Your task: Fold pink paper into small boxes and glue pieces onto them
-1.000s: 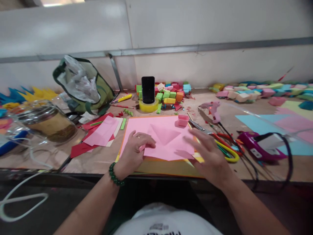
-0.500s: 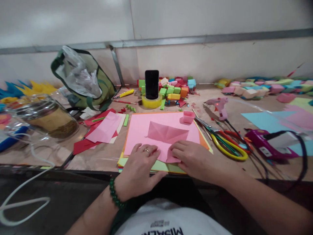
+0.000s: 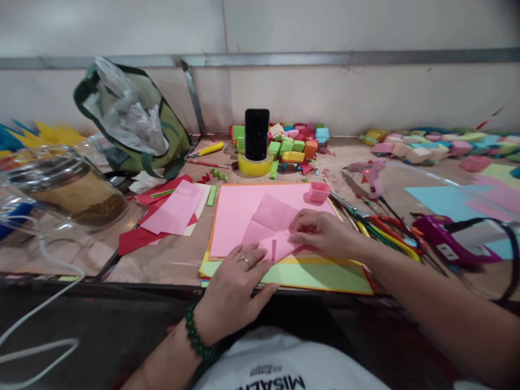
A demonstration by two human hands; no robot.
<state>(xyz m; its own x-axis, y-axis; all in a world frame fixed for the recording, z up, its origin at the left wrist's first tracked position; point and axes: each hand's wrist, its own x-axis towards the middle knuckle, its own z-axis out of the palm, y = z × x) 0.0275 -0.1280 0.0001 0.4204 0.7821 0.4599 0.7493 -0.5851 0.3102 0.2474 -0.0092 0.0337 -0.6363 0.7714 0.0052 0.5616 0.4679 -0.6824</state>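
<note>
A creased piece of pink paper (image 3: pixel 273 214) lies turned at an angle on a larger pink sheet (image 3: pixel 231 200), with a narrow fold standing up near its lower edge. My left hand (image 3: pixel 239 279) rests flat at its lower left, fingers stretched out and the tips on the paper. At the right side, my right hand (image 3: pixel 319 230) pinches the paper's edge between thumb and curled fingers. A small pink paper box (image 3: pixel 319 192) sits just beyond the right hand. Green and yellow sheets (image 3: pixel 325 275) stick out beneath the pink sheet.
Scissors (image 3: pixel 390 238) and a pink glue gun (image 3: pixel 369 176) lie to the right. A phone (image 3: pixel 257 134) stands in a yellow tape roll (image 3: pixel 255 165), before several coloured paper boxes (image 3: pixel 298 146). At left are paper scraps (image 3: pixel 174 208), a jar (image 3: pixel 73 187) and a green bag (image 3: pixel 174 141).
The creased paper has turned, its right part swinging up and away. My right hand has moved up and to the right with its edge. My left hand has stayed nearly in place.
</note>
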